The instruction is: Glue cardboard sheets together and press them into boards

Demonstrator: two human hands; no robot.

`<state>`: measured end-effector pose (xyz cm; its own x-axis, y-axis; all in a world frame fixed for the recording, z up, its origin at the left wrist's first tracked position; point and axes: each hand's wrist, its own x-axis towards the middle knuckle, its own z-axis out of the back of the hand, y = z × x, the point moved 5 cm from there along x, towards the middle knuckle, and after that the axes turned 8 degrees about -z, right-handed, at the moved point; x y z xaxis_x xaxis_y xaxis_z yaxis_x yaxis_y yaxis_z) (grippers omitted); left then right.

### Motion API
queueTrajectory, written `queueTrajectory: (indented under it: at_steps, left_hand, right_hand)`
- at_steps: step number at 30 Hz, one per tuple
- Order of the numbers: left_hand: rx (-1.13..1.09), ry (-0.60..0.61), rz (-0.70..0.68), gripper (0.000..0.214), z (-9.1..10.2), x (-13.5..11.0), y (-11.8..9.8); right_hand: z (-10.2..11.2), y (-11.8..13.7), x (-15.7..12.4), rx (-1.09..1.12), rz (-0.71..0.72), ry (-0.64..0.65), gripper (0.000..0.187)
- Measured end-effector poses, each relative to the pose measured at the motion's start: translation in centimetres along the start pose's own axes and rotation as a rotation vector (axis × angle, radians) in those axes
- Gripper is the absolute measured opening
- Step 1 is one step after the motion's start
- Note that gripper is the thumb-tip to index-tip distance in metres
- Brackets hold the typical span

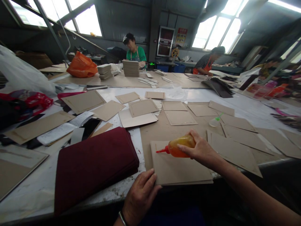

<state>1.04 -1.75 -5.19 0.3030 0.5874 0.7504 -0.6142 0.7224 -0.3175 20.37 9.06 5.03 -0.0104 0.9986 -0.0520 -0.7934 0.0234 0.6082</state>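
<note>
My right hand is wrapped round a squeeze bottle of amber liquid, likely glue. The bottle lies tilted nearly level, its red nozzle pointing left over the upper left part of a grey-brown cardboard sheet. At least one more sheet shows beneath that one at the table's front edge. My left hand grips the lower left corner of the cardboard, fingers along its side edge and thumb by its front edge. Left of it lies a stack of folded dark red fabric or covers.
Several cardboard pieces with glue lines spread over the table. A small clear bottle with a green tip stands to the right. An open notebook lies left. Across the table are an orange bag, stacked boards and two people working.
</note>
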Motion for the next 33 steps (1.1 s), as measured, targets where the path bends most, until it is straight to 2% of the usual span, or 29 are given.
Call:
queueTrajectory:
  at_steps: [12,24,33]
  left_hand:
    - [-0.018,-0.013,-0.004,0.025,0.1,0.1,-0.1]
    - [-0.027,0.011,0.023,0.025,0.0,-0.1,0.0]
    - [-0.032,0.022,0.021,0.026,-0.1,-0.2,0.1]
  right_hand:
    - [0.4,-0.9,-2.9,-0.021,-0.036,0.061,0.032]
    - [0.7,-0.8,-5.9,0.001,-0.077,0.188,0.031]
    - [0.8,-1.5,-6.9,-0.057,-0.087,0.131,0.033]
